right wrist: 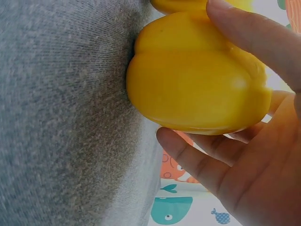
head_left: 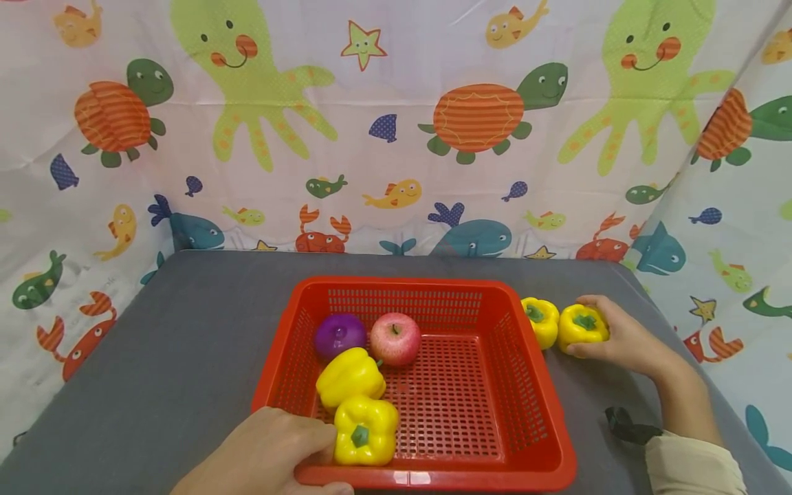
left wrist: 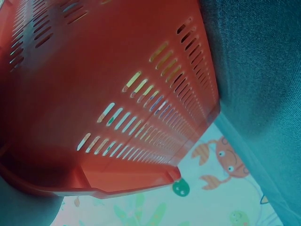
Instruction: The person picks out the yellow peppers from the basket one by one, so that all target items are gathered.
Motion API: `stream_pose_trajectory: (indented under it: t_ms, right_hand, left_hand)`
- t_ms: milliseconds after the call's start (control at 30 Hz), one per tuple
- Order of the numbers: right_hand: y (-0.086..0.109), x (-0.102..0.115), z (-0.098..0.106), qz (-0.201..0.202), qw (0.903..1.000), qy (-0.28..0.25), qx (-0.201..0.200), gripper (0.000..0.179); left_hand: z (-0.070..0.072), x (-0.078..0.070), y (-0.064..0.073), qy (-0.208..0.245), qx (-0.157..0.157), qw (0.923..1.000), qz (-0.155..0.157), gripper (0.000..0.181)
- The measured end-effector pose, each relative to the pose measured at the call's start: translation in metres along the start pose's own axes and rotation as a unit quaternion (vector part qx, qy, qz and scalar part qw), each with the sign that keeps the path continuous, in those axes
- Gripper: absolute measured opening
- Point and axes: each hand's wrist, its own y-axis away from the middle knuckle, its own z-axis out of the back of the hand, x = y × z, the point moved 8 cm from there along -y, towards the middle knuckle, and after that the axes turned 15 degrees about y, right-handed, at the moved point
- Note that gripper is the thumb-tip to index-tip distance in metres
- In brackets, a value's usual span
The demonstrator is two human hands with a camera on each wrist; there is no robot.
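My right hand [head_left: 615,340] holds a yellow bell pepper [head_left: 581,326] with a green stem, on the grey cloth right of the red basket [head_left: 559,440]. In the right wrist view, thumb and fingers curl round this pepper [right wrist: 197,80], which rests against the cloth. A second yellow bell pepper [head_left: 542,323] sits beside it, close to the basket wall. My left hand [head_left: 266,447] grips the basket's near left corner. Inside lie two yellow bell peppers, one tilted [head_left: 350,378] and one stem-up [head_left: 366,432], a red apple [head_left: 395,339] and a round purple vegetable [head_left: 340,335].
Grey cloth [head_left: 185,330] covers the table. A curtain [head_left: 383,69] printed with sea animals hangs at the back and sides. A black strap-like piece [head_left: 628,426] shows by the right wrist. The left wrist view is mostly the basket's slotted outer wall [left wrist: 94,70].
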Motion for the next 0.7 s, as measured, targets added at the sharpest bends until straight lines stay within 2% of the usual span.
stream_pose_trajectory:
  t_ms: [200,333,467,567,700]
  right_hand:
    - [0.002,0.016,0.013,0.018,0.9996,0.02,0.001,0.087]
    - [0.001,0.051,0.038,0.059,0.9971,0.048,-0.009,0.077]
    - [0.003,0.117,0.062,0.141,0.9876,0.066,-0.02,0.065]
    - [0.006,0.177,0.068,0.226,0.9692,0.097,-0.022,0.056]
    - [0.011,0.248,0.051,0.309,0.9376,0.158,0.018,0.049]
  left_hand:
    - [0.001,0.002,-0.001,0.008,0.001,1.0,0.001,0.033]
    - [0.001,0.001,-0.001,0.012,0.0,0.9999,-0.006,0.032]
    - [0.0,0.002,-0.002,0.021,0.008,0.9997,0.004,0.03]
    - [-0.001,0.003,-0.003,0.006,0.018,0.9997,0.014,0.032]
    - [-0.001,0.003,-0.004,-0.017,0.026,0.9994,0.013,0.036]
